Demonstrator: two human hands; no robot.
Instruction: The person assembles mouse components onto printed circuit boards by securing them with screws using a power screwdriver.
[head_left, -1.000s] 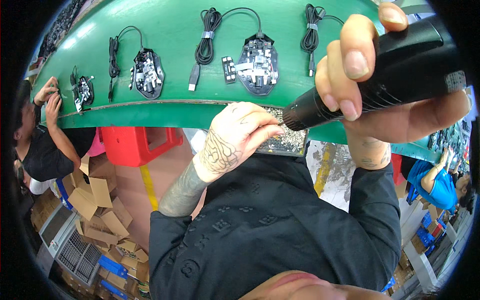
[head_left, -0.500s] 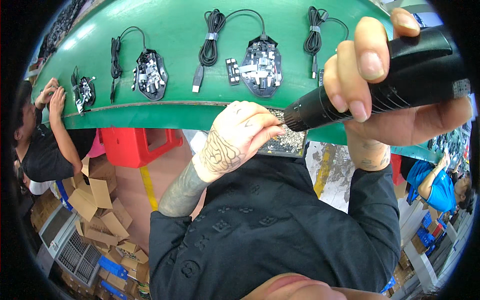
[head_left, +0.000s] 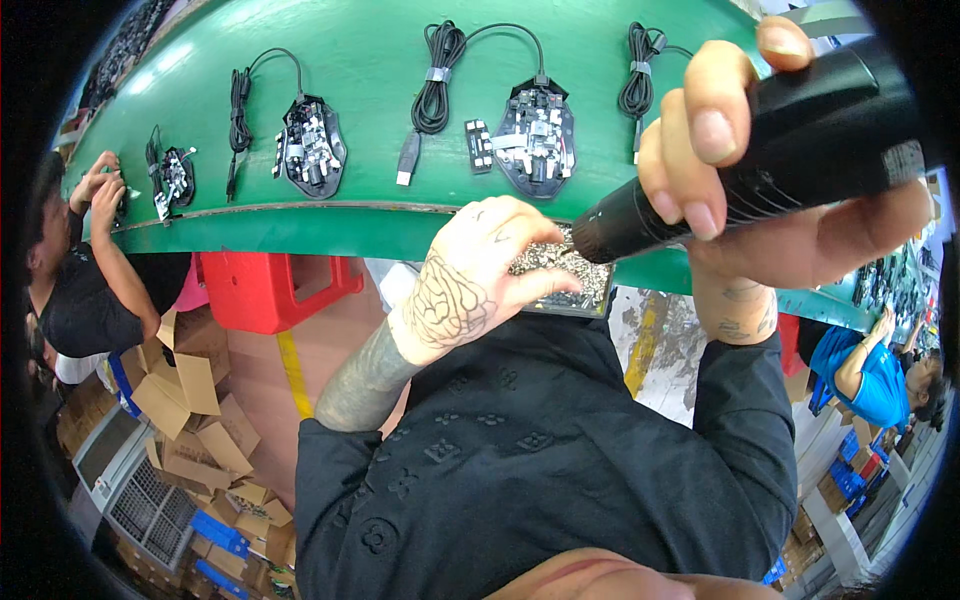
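Note:
In my right hand [head_left: 740, 170] is a black electric screwdriver [head_left: 800, 140], its fingers wrapped round the body and its tip end pointing left and down. That tip end is over a small tray [head_left: 592, 307] of loose metal screws [head_left: 585, 275]. My left hand [head_left: 485, 265] is at the tray's left side, thumb and index finger apart above the screws, with nothing visible between them. Beyond the tray, an opened computer mouse [head_left: 537, 140] with exposed circuit parts lies on the green belt [head_left: 370, 120], beside its coiled black cable [head_left: 432, 85].
More opened mice [head_left: 312, 145] with cables lie leftward along the belt. A red stool [head_left: 240, 295] and cardboard boxes [head_left: 190, 390] stand at lower left. One co-worker [head_left: 100, 270] sits at the far left, another in blue [head_left: 855, 370] at the far right.
My left thumb and index finger have parted from a pinch near the screwdriver tip. The screwdriver has shifted slightly left. The mice and cables on the belt have moved a little to the right.

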